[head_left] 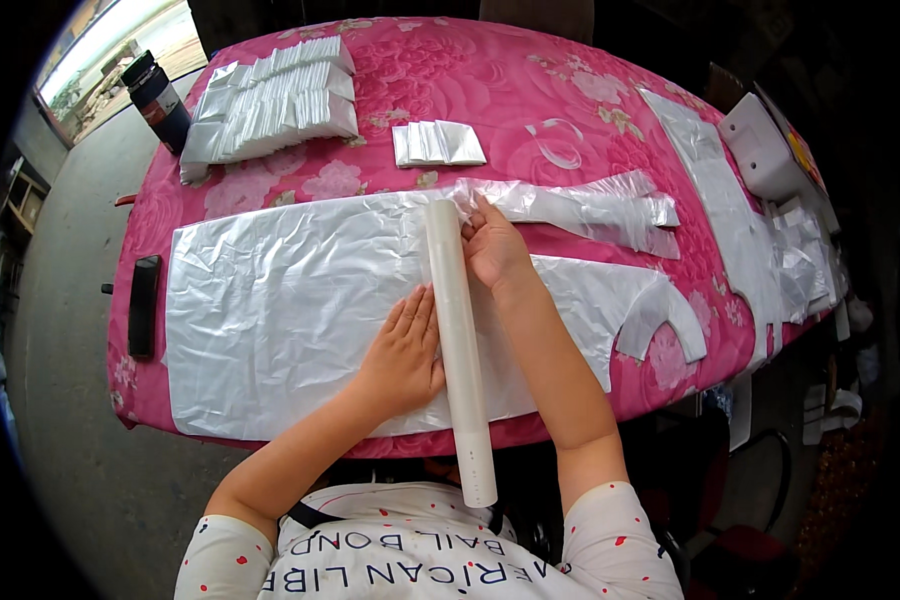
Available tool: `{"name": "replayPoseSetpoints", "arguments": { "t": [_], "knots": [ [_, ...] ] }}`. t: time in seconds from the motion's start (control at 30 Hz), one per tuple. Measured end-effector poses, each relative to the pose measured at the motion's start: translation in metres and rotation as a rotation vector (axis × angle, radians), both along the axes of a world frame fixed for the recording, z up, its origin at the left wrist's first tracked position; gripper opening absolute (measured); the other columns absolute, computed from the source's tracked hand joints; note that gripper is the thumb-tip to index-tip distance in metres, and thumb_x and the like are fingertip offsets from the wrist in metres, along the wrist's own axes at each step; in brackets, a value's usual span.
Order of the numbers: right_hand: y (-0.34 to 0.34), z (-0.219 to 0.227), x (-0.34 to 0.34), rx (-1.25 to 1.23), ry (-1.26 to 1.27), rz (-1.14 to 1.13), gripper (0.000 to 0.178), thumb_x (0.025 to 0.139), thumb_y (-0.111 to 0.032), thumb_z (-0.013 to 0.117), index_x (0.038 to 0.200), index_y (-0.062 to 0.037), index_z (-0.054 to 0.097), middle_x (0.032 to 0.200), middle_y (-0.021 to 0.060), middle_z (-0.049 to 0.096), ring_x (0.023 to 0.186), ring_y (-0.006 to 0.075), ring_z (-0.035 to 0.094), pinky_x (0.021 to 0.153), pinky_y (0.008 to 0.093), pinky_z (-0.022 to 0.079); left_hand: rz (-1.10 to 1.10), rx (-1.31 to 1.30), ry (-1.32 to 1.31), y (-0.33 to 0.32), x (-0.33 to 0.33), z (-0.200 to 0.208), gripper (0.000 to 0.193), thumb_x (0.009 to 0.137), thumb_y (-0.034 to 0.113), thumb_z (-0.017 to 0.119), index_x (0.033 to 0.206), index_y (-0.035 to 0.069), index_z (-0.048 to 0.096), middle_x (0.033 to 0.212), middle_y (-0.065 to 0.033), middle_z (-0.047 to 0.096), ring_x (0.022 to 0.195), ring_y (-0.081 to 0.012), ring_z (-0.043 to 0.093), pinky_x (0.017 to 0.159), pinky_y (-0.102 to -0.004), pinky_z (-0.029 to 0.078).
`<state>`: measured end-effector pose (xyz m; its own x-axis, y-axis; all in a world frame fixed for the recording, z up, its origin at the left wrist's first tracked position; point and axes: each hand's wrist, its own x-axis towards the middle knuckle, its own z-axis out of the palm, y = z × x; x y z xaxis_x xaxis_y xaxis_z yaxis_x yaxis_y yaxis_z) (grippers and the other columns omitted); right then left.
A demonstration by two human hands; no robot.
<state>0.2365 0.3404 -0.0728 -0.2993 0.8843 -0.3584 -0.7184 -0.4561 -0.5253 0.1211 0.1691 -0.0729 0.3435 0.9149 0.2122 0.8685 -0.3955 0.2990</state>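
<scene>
A long whitish tube (456,350) lies upright in the view across a stack of flat silvery-white plastic bags (270,300), its near end past the table's front edge. My left hand (405,350) rests flat on the bags just left of the tube, fingers stretched out together and the thumb beside the tube. Right of the tube's far end, my right hand (495,250) has its fingers curled at the far edge of the top plastic bag (540,203), seemingly pinching it. That bag's crumpled strip spreads rightward. Cut-out bag handles (665,325) show at the stack's right end.
Folded bags in a large pile (280,105) stand at the far left beside a dark bottle (157,100). A small folded bundle (438,144) lies far centre, a phone (144,307) at left. More bags (715,200) and a white box (765,150) occupy the right side of the pink cloth (450,75).
</scene>
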Motion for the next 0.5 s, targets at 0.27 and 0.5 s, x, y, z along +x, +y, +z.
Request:
{"name": "replayPoseSetpoints", "arguments": {
  "t": [0.27, 0.5],
  "knots": [
    [0.086, 0.012, 0.132, 0.23, -0.002, -0.406, 0.022, 0.094, -0.021, 0.044, 0.098, -0.0055, 0.059, 0.091, 0.0069, 0.065, 0.083, 0.0199, 0.063, 0.075, 0.0351, 0.051, 0.005, -0.008, -0.024, -0.001, -0.001, 0.002, 0.066, 0.077, 0.022, 0.041, 0.131, -0.013, 0.031, 0.139, -0.0281, 0.028, 0.134, -0.0362, 0.022, 0.111, -0.0428, 0.015],
    [0.105, 0.06, 0.22, 0.172, -0.076, -0.723, 0.026, 0.098, -0.022, 0.035, 0.106, -0.0053, 0.053, 0.108, 0.0074, 0.06, 0.099, 0.0216, 0.058, 0.082, 0.0398, 0.049, -0.006, 0.018, -0.033, -0.001, 0.0, 0.002, 0.065, 0.078, 0.024, 0.041, 0.13, -0.014, 0.031, 0.139, -0.0281, 0.028, 0.134, -0.0354, 0.022, 0.111, -0.0421, 0.015]
  ]
}}
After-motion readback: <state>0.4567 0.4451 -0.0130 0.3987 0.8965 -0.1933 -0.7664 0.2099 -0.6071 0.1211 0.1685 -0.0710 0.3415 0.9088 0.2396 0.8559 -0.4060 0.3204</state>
